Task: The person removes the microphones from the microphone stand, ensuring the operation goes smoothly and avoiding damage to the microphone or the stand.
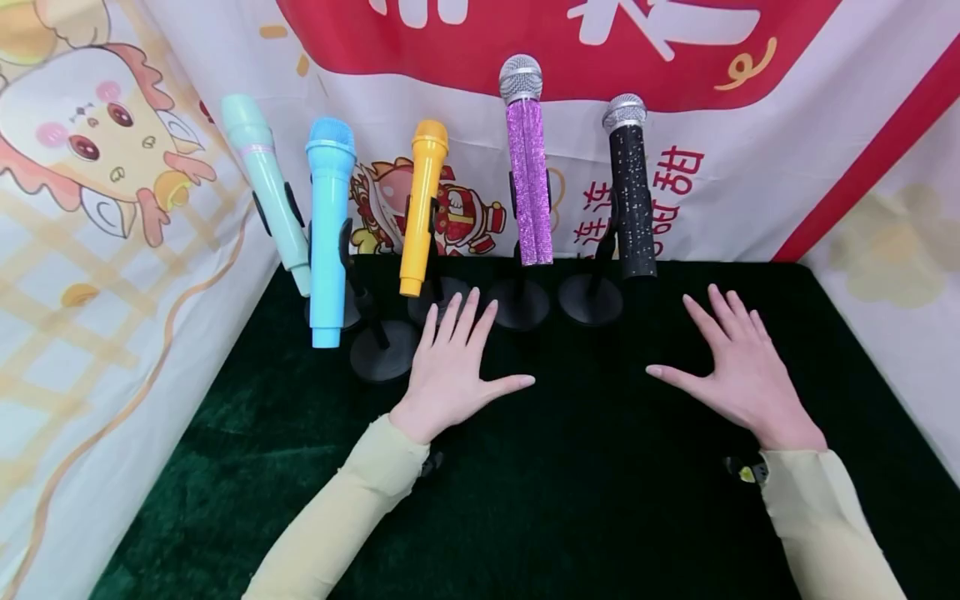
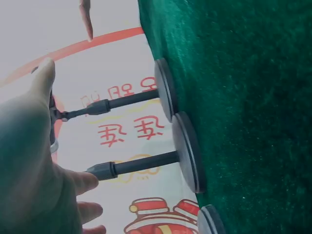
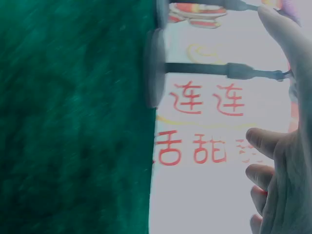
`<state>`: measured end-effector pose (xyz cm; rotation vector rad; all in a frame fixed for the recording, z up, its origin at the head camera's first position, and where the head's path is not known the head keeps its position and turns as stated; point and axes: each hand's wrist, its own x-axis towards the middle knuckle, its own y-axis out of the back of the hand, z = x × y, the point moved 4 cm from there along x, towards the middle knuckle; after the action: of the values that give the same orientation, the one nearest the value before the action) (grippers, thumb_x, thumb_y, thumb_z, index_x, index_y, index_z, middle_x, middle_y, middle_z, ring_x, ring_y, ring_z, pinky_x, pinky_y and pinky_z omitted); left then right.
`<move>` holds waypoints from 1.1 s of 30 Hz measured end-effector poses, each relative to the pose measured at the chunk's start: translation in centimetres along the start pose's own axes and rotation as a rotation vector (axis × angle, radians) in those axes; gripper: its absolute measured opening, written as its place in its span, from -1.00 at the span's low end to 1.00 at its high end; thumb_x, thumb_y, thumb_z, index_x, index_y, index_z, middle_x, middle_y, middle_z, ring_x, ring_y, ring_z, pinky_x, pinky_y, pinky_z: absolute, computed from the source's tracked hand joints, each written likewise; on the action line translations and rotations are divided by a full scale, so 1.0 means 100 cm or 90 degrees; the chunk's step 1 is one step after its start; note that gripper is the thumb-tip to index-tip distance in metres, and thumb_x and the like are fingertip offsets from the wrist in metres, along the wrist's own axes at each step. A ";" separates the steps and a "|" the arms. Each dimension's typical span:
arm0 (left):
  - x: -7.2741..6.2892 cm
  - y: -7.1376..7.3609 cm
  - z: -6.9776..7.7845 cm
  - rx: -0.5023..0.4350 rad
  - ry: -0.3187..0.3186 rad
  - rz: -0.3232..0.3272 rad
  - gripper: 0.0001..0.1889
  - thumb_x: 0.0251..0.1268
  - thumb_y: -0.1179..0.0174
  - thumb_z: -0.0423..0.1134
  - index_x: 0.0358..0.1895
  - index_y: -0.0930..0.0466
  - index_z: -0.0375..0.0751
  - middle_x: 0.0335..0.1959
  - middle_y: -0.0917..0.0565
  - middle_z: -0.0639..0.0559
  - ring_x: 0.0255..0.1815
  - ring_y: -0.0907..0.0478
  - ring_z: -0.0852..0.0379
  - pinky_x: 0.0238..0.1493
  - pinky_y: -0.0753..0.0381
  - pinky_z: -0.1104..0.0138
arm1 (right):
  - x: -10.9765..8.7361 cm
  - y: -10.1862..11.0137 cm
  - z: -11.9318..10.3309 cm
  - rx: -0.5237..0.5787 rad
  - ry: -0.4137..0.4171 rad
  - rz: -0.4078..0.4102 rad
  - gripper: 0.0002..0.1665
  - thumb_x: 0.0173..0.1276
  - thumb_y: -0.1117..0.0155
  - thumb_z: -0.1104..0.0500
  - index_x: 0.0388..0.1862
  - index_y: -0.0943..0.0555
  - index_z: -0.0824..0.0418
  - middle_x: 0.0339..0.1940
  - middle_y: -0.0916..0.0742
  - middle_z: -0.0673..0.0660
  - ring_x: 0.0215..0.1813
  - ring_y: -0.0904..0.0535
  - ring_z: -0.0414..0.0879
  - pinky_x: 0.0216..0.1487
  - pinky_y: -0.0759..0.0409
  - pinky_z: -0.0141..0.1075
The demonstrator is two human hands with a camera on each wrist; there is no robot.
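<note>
Both hands are held over a dark green cloth with fingers spread and nothing in them. My left hand (image 1: 452, 367) is nearest the round black stand bases in the middle. To the right, my right hand (image 1: 742, 371) is beyond the black microphone's stand. Microphones on small black stands line the back: a mint green microphone (image 1: 266, 183), a light blue microphone (image 1: 327, 233), a yellow microphone (image 1: 423, 204), a glittery purple microphone (image 1: 529, 175) and a speckled black microphone (image 1: 634, 196). In the left wrist view, the left thumb and fingers show before two stand poles.
The green cloth (image 1: 585, 500) covers the table. Behind it hangs a white and red printed backdrop (image 1: 720, 183); a cartoon-print cloth (image 1: 82, 333) hangs at the left. One stand base (image 1: 384, 352) stands further forward than the others.
</note>
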<state>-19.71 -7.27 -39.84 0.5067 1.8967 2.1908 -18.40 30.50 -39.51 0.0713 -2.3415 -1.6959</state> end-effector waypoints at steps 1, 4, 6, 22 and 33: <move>-0.001 0.002 0.000 -0.009 -0.002 0.007 0.22 0.03 0.39 0.80 0.67 0.10 0.08 0.68 0.19 0.00 0.66 0.29 -0.08 0.56 0.47 -0.03 | 0.000 0.003 -0.003 0.015 0.000 0.000 0.28 0.22 -0.33 -0.49 0.70 0.01 0.02 0.70 0.09 0.12 0.66 0.32 0.17 0.57 0.43 0.07; -0.004 0.008 -0.002 -0.040 -0.007 0.034 0.18 0.09 0.29 0.76 0.65 -0.02 0.03 0.67 0.06 -0.04 0.65 0.19 -0.06 0.58 0.42 0.00 | 0.000 0.011 -0.011 0.069 -0.005 0.002 0.26 0.24 -0.39 -0.42 0.70 0.00 0.03 0.70 0.05 0.08 0.66 0.28 0.13 0.59 0.35 0.07; -0.005 0.012 -0.005 -0.070 -0.010 0.053 0.14 0.13 0.21 0.72 0.63 -0.10 0.00 0.65 -0.03 -0.05 0.65 0.13 -0.04 0.58 0.37 0.02 | 0.000 0.016 -0.015 0.106 -0.012 0.009 0.23 0.25 -0.41 -0.37 0.70 -0.02 0.00 0.70 0.02 0.03 0.67 0.24 0.10 0.58 0.28 0.14; -0.044 0.027 -0.070 -0.338 0.061 0.261 -0.23 0.21 -0.31 0.38 0.43 -0.47 0.13 0.41 -0.48 0.14 0.44 -0.36 0.06 0.40 -0.36 -0.05 | -0.004 0.034 -0.043 0.383 -0.047 0.161 -0.17 0.22 -0.62 0.10 0.45 -0.51 -0.16 0.41 -0.56 -0.04 0.38 -0.46 -0.23 0.33 -0.37 -0.49; -0.066 0.023 -0.111 -0.422 0.126 0.305 -0.40 0.29 -0.40 0.14 0.34 -0.54 0.02 0.31 -0.58 0.03 0.21 -0.53 -0.09 0.19 -0.51 -0.11 | 0.004 0.026 -0.047 0.412 -0.050 0.158 -0.22 0.21 -0.62 0.11 0.41 -0.56 -0.10 0.37 -0.60 0.00 0.34 -0.51 -0.16 0.26 -0.43 -0.51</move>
<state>-17.67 -20.22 -39.68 0.6732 1.0560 3.0712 -17.48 26.90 -35.62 -0.1664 -2.7231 -0.7977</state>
